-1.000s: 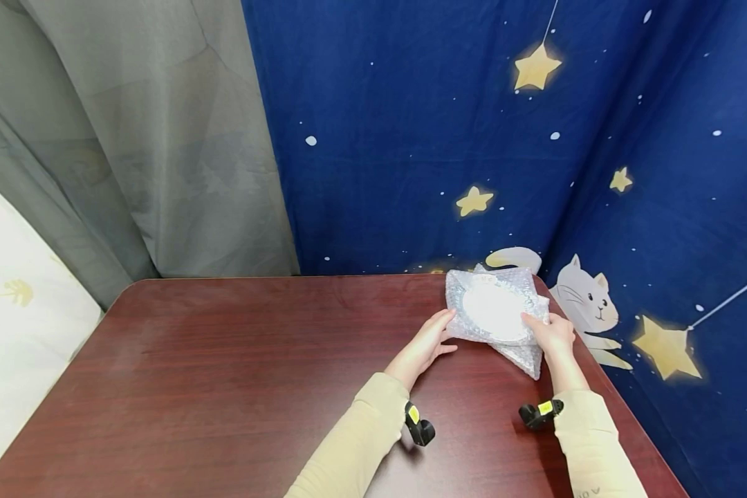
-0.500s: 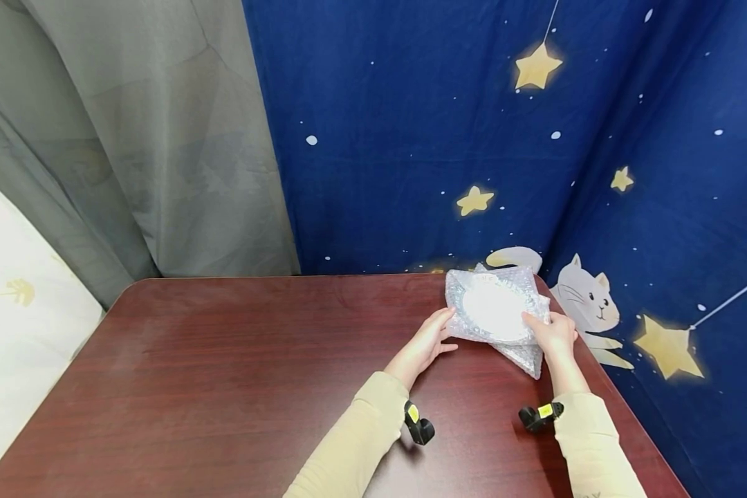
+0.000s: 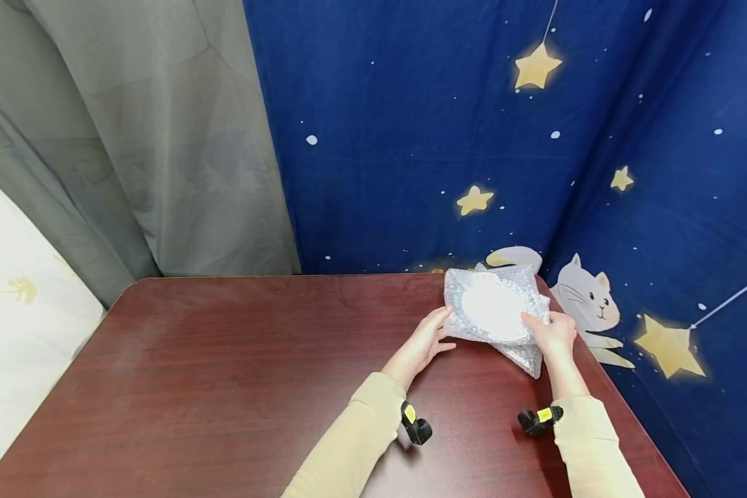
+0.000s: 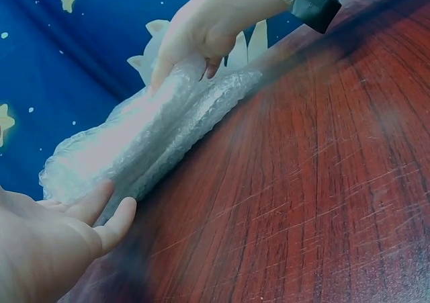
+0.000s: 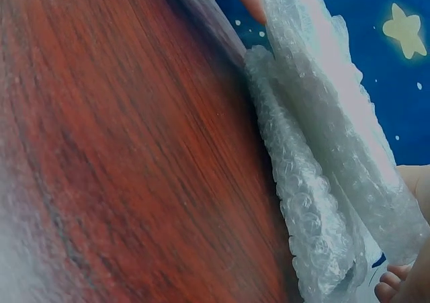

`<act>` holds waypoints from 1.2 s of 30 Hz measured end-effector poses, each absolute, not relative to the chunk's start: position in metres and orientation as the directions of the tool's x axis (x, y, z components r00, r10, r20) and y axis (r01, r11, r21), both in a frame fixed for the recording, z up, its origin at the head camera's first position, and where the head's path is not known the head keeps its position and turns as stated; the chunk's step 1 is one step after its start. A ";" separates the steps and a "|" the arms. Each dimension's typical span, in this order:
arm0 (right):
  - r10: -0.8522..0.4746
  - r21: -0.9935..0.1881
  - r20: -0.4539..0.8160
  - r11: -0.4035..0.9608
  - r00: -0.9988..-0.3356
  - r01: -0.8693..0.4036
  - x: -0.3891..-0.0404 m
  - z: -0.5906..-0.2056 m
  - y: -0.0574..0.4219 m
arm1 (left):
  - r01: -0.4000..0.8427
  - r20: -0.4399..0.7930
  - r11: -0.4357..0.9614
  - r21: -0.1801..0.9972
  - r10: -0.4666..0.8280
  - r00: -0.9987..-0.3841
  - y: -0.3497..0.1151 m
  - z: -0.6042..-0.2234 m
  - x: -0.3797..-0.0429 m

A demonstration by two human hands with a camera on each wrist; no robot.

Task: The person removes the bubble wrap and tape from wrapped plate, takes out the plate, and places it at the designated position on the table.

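In the head view, a flat bubble-wrap package (image 3: 493,304) lies over a second bubble-wrap package (image 3: 524,358) at the table's far right corner. Glare whitens the top one, and what it contains cannot be made out. My right hand (image 3: 555,336) pinches its right end, thumb above and fingers curled beneath. At the opposite end my left hand (image 3: 422,347) touches the edge with fairly straight fingers. The left wrist view shows these fingers (image 4: 94,202) against the wrap. A narrow gap separates the upper package (image 5: 336,115) from the lower one (image 5: 302,202) in the right wrist view.
The dark red wooden table (image 3: 236,373) stretches left and toward me. Behind it hang a grey curtain (image 3: 187,152) and a blue star-patterned curtain (image 3: 411,138). The table's right edge runs close beside my right hand.
My left hand and the left end of the upper package have shifted very slightly left. The right hand keeps its hold in nearly the same spot.
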State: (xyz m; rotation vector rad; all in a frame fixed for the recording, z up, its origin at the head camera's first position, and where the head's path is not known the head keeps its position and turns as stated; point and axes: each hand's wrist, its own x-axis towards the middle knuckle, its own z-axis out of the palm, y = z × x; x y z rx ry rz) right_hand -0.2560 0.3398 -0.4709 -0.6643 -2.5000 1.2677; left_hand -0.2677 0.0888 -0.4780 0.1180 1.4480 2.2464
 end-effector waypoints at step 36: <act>0.474 -0.892 0.039 0.413 -0.880 0.182 -0.242 -0.454 0.314 | -0.296 -0.127 -0.427 0.854 0.381 -0.916 0.068 -0.475 -0.263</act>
